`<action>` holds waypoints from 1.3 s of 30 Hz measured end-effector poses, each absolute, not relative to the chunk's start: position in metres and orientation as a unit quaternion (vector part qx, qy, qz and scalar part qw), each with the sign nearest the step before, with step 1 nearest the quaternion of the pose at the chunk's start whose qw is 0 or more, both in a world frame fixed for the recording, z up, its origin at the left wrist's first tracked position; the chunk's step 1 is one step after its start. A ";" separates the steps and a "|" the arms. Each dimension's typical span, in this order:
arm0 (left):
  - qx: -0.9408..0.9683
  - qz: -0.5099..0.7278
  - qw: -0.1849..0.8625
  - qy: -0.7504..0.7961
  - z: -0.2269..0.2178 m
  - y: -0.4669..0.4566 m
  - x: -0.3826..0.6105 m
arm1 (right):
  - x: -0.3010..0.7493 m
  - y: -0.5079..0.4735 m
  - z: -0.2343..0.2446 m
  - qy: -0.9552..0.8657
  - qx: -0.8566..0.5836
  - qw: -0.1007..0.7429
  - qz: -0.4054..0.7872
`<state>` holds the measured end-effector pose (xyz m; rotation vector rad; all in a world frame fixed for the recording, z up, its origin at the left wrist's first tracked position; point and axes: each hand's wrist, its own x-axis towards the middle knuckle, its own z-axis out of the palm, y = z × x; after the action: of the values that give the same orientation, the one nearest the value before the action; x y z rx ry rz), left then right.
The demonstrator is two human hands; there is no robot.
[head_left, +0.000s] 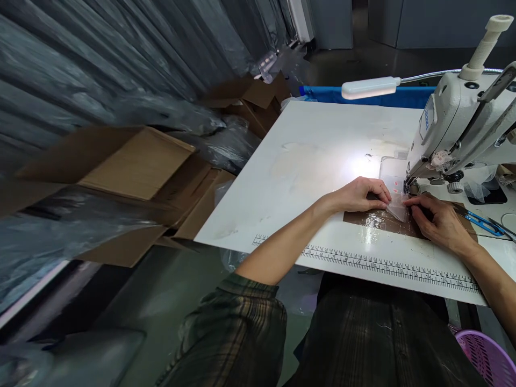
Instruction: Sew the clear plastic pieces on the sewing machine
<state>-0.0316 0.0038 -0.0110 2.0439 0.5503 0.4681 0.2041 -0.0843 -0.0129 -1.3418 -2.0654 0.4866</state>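
A small piece of clear, whitish material (397, 207) lies on the white table (306, 177) just in front of the sewing machine's (455, 129) needle area. My left hand (360, 194) rests beside it with curled fingers pinching its left edge. My right hand (437, 219) lies on the other side, fingertips pressed on its right edge. Under both hands is a shiny brown patch (381, 221) on the table top.
A ruler strip (387, 264) runs along the table's near edge. Blue-handled snips (481, 221) lie to the right. A white lamp (371, 88) hangs over the table. Open cardboard boxes (133, 166) and plastic-wrapped bundles crowd the left. A pink basket (489, 357) sits lower right.
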 end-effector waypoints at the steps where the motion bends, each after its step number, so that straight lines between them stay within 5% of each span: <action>1: 0.835 0.192 0.463 0.228 -0.011 0.003 -0.031 | 0.204 -0.084 -0.013 -0.783 -0.507 0.311 0.182; 8: 0.861 0.210 0.387 0.256 -0.014 -0.008 -0.023 | 0.208 -0.083 -0.014 -0.759 -0.530 0.321 0.197; 14: 0.839 0.195 0.442 0.249 -0.014 -0.006 -0.025 | 0.218 -0.082 -0.021 -0.698 -0.596 0.337 0.209; 25: 0.796 0.198 0.502 0.272 -0.010 -0.006 -0.025 | 0.206 -0.086 -0.028 -0.797 -0.507 0.291 0.151; 32: 0.837 0.303 0.378 0.255 -0.014 -0.009 -0.020 | 0.209 -0.086 -0.022 -0.771 -0.526 0.327 0.146; 39: 0.911 0.191 0.333 0.153 -0.011 -0.005 -0.026 | 0.216 -0.083 -0.018 -0.726 -0.573 0.343 0.162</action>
<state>-0.0260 -0.0052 -0.0115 2.3775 0.3988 0.4986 0.2161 -0.0830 -0.0176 -1.4896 -1.8863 0.4220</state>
